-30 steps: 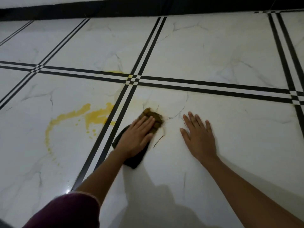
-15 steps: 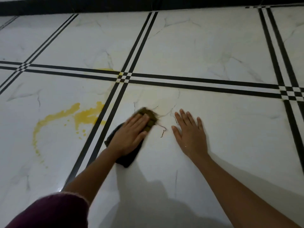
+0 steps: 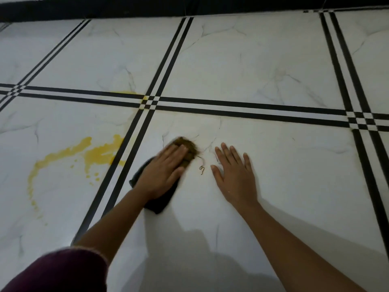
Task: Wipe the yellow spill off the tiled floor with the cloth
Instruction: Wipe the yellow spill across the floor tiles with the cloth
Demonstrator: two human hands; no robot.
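In the head view, the white marble-look tiled floor (image 3: 273, 60) fills the frame, crossed by paired black stripes (image 3: 252, 111), with a dark skirting band (image 3: 126, 7) along the twelve o'clock edge.

The left hand (image 3: 163, 172) lies flat on the cloth (image 3: 160, 204) just left of frame centre. Its fingers (image 3: 176, 151) are straight and together, pressing down on the cloth rather than curled round it. The cloth is dark, and its far end, poking out beyond the fingertips at about one o'clock from the hand, is stained yellow-brown and blurred. A few loose threads (image 3: 201, 169) trail onto the tile at three o'clock from the cloth.

The right hand (image 3: 235, 178) rests palm down on the bare tile at three o'clock from the left hand, close to it but not touching the cloth. Its fingers (image 3: 226, 152) are spread and released, holding nothing.

The yellow spill (image 3: 99, 153) sits on the neighbouring tile at nine o'clock from the cloth, across a black double stripe. It has a thick blot near the stripe, with a thin arc and droplets curving toward seven o'clock. A fainter yellow smear (image 3: 130, 93) shows at eleven o'clock by the stripe crossing.

A dark maroon sleeve (image 3: 59, 270) covers the left upper arm at the seven o'clock corner.
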